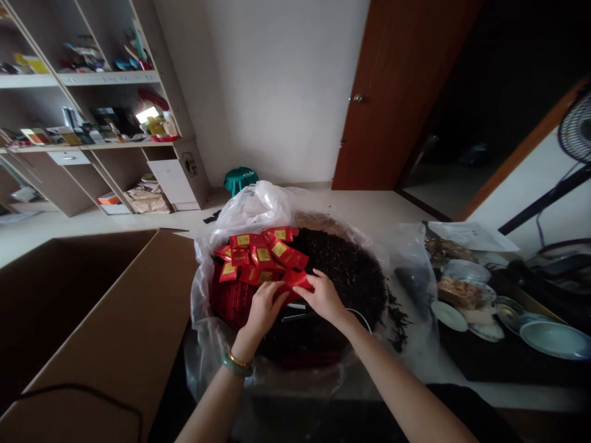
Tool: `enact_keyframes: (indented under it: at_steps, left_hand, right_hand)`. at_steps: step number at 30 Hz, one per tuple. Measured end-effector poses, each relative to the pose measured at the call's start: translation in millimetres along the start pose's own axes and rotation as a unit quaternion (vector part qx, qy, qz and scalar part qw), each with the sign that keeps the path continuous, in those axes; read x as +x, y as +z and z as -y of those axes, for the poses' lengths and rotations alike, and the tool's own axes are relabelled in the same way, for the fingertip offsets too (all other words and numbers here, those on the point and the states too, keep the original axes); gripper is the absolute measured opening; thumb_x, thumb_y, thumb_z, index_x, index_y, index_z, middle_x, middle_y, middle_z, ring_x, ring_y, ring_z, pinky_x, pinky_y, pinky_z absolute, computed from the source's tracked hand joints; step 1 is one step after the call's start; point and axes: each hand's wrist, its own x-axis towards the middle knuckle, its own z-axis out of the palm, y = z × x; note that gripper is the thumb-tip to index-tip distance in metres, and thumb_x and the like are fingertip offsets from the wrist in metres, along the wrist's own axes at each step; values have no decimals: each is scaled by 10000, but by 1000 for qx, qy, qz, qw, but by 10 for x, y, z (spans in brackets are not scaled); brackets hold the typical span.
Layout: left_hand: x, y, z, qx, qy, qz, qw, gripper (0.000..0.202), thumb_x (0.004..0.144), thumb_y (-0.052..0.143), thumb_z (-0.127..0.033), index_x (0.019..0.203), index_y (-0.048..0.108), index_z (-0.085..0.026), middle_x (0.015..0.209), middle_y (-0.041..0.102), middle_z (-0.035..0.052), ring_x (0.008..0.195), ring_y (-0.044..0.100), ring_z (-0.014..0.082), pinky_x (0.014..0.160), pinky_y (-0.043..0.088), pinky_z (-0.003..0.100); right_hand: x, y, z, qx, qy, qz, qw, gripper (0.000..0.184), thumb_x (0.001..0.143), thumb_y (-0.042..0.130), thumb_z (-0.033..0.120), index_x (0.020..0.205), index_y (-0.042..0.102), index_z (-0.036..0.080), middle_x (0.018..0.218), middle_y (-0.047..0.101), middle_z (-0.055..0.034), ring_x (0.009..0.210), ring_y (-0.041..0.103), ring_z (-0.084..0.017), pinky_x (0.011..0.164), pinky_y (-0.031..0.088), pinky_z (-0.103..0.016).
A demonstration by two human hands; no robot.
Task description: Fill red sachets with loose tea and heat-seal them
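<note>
A small red packet (298, 280) is pinched between my two hands, above a plastic-lined round container. My left hand (266, 303) grips its left end and my right hand (323, 296) its right side. Just beyond lies a pile of red packets with yellow labels (263, 253). Below the pile, at the left, a stack of flat red packets (233, 299) stands on edge. Dark loose tea leaves (344, 264) fill the right part of the container. Under my hands sits a pale-edged object (295, 311), partly hidden and too dark to name.
Clear plastic sheeting (203, 307) drapes over the container's rim. An open cardboard box (133, 332) stands at the left. To the right are a white bowl (554, 338) and a small lid (449, 315). Some tea leaves (398, 323) lie spilled outside the rim. A brown door (392, 92) stands open behind.
</note>
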Motion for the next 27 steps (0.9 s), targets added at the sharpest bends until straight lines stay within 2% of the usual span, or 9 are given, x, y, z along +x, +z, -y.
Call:
enact_keyframes:
  at_steps: [3,5,8,13,17,20,23,27]
  left_hand:
    - [-41,20,-86,133,57,-63,987,538,749,682,-330,1251,551,-185,1278,577,133,1234,444,345,1023,344,511]
    - [-64,52,-117,182,78,-66,978,574,741,679,-251,1289,516,-203,1332,532,129,1275,394,348,1044,306,529]
    - [-86,112,-90,181,82,-59,978,543,767,601,-149,1297,494,-203,1285,564,123,1199,466,299,1002,365,482]
    - [-113,159,-9,160,106,-56,980,388,818,549,-173,1205,552,-200,1256,568,121,1139,483,277,954,397,456]
    - [-144,153,-64,209,90,-69,971,395,770,634,-212,1162,591,-207,1237,559,118,1144,451,306,958,363,463]
    - [-158,135,-119,249,53,-48,966,497,726,692,-248,1208,574,-218,1163,588,109,1093,457,317,916,359,460]
    - [-156,108,-140,258,44,-7,965,544,734,693,-283,1252,542,-216,1109,609,102,1026,486,292,849,380,424]
    - [-158,80,-129,250,49,13,967,533,748,681,-273,1254,529,-200,1122,620,101,986,523,266,787,406,390]
  right_hand:
    - [-13,37,2,40,31,-25,998,99,794,590,274,842,618,192,853,696,-80,860,628,-223,892,466,-406]
    - [-27,53,29,101,53,-15,993,148,814,548,271,918,606,182,916,694,-95,870,638,-217,814,501,-364]
    - [-41,65,73,205,78,30,975,200,812,545,288,964,600,170,916,702,-75,831,651,-193,760,519,-325]
    - [-52,103,77,316,103,156,930,223,758,617,363,819,638,150,793,697,-34,797,652,-201,765,529,-342]
    - [-68,154,39,309,117,142,933,237,800,578,368,907,631,164,905,701,-48,904,641,-216,848,508,-371]
    - [-79,163,22,318,133,147,927,274,829,549,385,986,621,171,973,692,-57,978,629,-220,909,484,-384]
    - [-89,150,30,334,153,171,914,325,841,535,453,971,631,172,973,688,-55,1000,624,-220,924,478,-384]
    - [-103,128,72,352,170,179,903,384,805,564,538,892,650,174,937,690,-52,988,622,-223,940,465,-397]
